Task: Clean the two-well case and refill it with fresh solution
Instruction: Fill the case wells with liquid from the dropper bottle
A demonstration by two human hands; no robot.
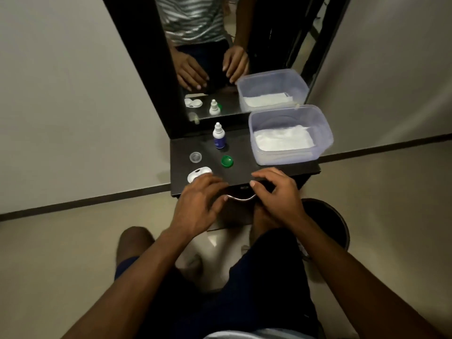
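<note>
Uncapped, the white plastic two-well case [199, 174] lies on the black surface [244, 172]; left hand [195, 206] fingertips touch it, both grips loosely apart, right hand [278, 194] empty.

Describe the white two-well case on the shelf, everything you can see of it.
The two-well case is a small white piece, plastic by its look, lying flat near the front left corner of the black shelf. One round well shows, uncapped, with a dark opening; the other end is hidden under the fingers of the left hand, which reach over it and seem to touch it. A clear cap and a green cap lie apart from it, farther back.
</note>
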